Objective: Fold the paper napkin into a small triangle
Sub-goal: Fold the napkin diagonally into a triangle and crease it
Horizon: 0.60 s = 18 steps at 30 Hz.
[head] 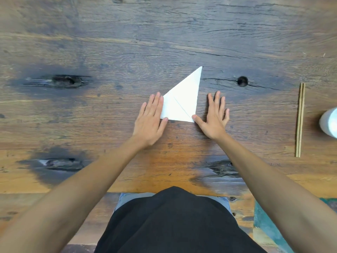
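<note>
We look down on a broad, dark-stained wooden table point(164, 42), heavily grained, with knots, cracks and one round dark hole to the right of centre; its far edge and both sides run out of view, so we cannot tell how far it extends. Below its near edge, our black garment point(175, 221) fills the bottom of the picture and hides the floor beneath, apart from strips of wood boards and a teal patterned patch at lower right that we cannot identify. At the right border a white rounded object point(330, 123) is cut off, too little showing to name it. Just left of it lies a pair of pale wooden chopsticks point(300, 119), side by side and pointing away from us. In the middle lies the white paper napkin point(182, 103), folded flat into a triangle with one diagonal crease showing. Our left hand point(150, 121) rests flat and spread, fingers covering the napkin's left edge; our right hand point(213, 118) lies flat beside it, thumb tip touching the near right corner. Neither hand grasps anything.
</note>
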Each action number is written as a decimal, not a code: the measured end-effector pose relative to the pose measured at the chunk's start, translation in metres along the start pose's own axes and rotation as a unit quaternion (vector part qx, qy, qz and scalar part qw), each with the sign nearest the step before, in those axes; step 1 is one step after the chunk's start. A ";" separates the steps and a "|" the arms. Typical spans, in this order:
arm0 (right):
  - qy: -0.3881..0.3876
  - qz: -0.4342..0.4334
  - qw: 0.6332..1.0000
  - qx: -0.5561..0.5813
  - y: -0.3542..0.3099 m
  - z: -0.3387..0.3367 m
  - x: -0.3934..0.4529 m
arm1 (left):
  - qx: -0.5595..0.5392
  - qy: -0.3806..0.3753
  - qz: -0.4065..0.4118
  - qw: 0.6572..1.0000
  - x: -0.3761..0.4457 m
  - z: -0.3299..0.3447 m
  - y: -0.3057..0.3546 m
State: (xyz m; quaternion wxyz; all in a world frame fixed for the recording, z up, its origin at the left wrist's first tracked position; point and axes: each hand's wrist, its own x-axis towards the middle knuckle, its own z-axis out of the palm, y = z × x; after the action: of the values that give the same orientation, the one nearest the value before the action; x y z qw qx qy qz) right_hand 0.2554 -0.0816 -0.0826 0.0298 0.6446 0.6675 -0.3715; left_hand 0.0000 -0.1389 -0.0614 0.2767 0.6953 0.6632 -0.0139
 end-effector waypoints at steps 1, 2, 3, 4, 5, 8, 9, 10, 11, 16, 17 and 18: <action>0.001 0.000 1.000 -0.001 0.000 0.000 0.000 | -0.031 0.012 -0.056 0.998 0.005 0.002 0.016; 0.002 0.000 1.000 0.000 0.001 0.000 0.000 | -0.048 0.021 -0.108 0.993 0.010 0.004 0.029; 0.003 -0.001 1.000 0.000 0.002 0.000 0.000 | -0.052 0.024 -0.151 0.987 0.013 0.007 0.040; 0.003 -0.001 1.000 0.001 0.003 0.000 0.000 | -0.048 0.024 -0.186 0.981 0.013 0.010 0.048; 0.005 -0.002 1.000 0.000 0.003 0.001 0.000 | -0.042 0.021 -0.212 0.976 0.013 0.013 0.054; 0.004 -0.003 1.000 -0.003 0.001 0.000 0.000 | -0.052 0.018 -0.277 0.959 0.010 0.020 0.066; 0.001 -0.003 1.000 0.000 0.001 0.000 0.000 | -0.059 0.019 -0.293 0.954 0.010 0.021 0.069; -0.002 -0.001 1.000 0.004 0.000 -0.001 0.000 | -0.066 0.019 -0.303 0.950 0.010 0.022 0.071; -0.002 0.002 1.000 0.009 -0.002 -0.002 -0.001 | -0.070 0.019 -0.310 0.948 0.010 0.023 0.072; 0.075 -0.152 0.976 -0.136 -0.020 -0.004 -0.004 | -0.078 0.017 -0.318 0.945 0.010 0.030 0.067; 0.066 -0.221 0.958 -0.172 -0.025 -0.003 -0.003 | -0.075 0.019 -0.314 0.946 0.009 0.031 0.066; 0.049 -0.284 0.935 -0.204 -0.029 -0.002 -0.001 | -0.069 0.018 -0.310 0.948 0.009 0.033 0.065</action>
State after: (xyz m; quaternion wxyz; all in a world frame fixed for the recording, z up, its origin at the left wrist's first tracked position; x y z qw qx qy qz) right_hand 0.2308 -0.0783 -0.0670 0.0214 0.4257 0.8849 -0.1878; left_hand 0.0726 -0.1418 -0.0686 0.2940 0.4346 0.8504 -0.0402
